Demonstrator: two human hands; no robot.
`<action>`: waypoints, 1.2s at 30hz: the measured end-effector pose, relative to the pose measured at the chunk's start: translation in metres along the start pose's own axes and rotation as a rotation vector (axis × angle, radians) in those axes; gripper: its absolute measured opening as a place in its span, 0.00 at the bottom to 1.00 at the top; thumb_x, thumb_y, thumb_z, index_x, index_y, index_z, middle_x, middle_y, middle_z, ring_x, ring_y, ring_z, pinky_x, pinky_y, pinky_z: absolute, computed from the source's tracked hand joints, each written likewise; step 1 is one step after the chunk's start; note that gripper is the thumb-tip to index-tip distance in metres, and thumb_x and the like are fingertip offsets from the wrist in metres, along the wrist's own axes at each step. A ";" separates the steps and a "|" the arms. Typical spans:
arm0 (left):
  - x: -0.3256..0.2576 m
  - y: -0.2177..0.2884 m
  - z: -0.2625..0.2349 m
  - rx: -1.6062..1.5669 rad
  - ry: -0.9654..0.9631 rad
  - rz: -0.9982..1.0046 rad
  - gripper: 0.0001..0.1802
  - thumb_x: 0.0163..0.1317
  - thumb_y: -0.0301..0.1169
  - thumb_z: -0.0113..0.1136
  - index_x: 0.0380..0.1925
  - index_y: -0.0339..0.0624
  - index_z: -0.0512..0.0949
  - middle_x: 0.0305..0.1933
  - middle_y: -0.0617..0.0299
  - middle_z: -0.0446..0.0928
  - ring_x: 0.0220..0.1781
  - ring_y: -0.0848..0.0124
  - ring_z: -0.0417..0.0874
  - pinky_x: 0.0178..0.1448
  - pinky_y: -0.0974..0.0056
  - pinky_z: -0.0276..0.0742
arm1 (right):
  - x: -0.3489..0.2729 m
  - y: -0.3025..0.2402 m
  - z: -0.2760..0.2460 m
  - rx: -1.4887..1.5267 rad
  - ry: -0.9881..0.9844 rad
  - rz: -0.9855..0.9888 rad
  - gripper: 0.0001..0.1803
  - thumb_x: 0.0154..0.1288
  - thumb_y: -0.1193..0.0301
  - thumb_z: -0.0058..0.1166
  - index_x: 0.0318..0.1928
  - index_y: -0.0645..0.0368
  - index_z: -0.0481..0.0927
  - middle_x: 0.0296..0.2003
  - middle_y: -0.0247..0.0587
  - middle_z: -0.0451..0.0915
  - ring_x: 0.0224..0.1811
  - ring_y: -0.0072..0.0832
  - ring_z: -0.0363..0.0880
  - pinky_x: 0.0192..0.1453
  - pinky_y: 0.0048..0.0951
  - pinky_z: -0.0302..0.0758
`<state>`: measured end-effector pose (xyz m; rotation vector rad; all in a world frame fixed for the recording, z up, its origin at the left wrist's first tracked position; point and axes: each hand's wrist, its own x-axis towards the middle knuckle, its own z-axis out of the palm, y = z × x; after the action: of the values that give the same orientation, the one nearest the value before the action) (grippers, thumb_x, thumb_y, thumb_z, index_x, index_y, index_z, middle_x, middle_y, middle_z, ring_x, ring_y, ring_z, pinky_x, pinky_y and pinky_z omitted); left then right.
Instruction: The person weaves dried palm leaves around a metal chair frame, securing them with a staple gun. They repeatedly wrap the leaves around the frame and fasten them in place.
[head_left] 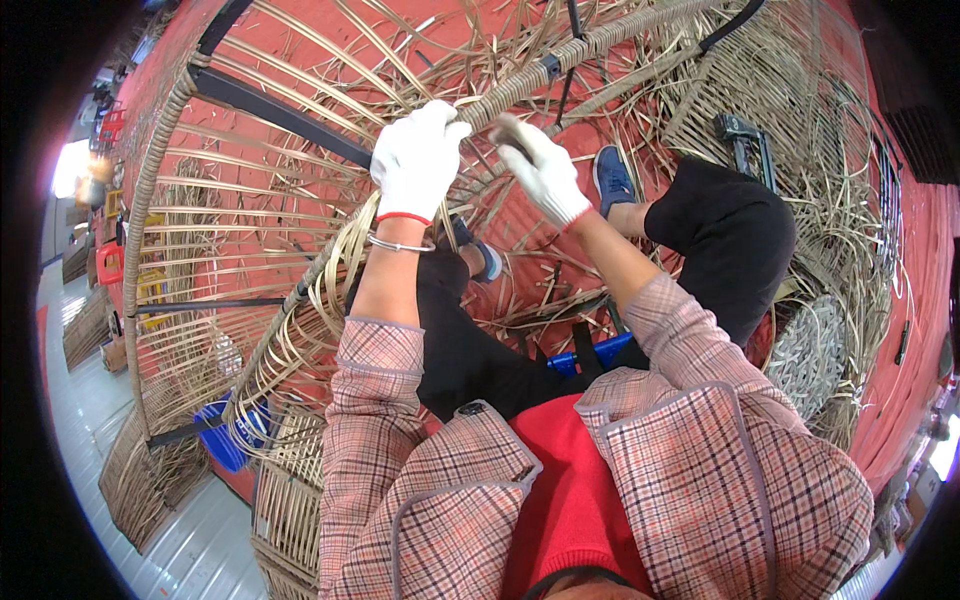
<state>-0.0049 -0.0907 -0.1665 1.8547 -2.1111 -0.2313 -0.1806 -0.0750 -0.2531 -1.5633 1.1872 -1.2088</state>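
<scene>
While the left white-gloved hand point(415, 162) gripped the tan, cord-wrapped rail point(545, 73) above the red floor point(922, 330), the right white-gloved hand point(545, 172) hovered nearby, fingers parted (slightly blurred); pale, looped wicker strips point(345, 250) could slacken if that grip slipped.

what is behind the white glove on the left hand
The dark bar and the wrapped rail both run up to the left hand and go out of sight there. Whether they meet, and what the fingertips hold, is covered.
</scene>
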 end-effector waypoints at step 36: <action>0.017 -0.022 0.006 -0.146 0.027 -0.085 0.19 0.66 0.51 0.62 0.44 0.50 0.88 0.45 0.49 0.85 0.51 0.50 0.85 0.54 0.52 0.78 | 0.086 -0.093 -0.166 0.459 -0.382 0.107 0.19 0.78 0.59 0.55 0.56 0.62 0.81 0.47 0.36 0.86 0.51 0.24 0.84 0.56 0.31 0.82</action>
<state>0.0117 -0.1110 -0.1771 1.8528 -1.9439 -0.3681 -0.3160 -0.1466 -0.1113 -1.2883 0.6772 -0.9704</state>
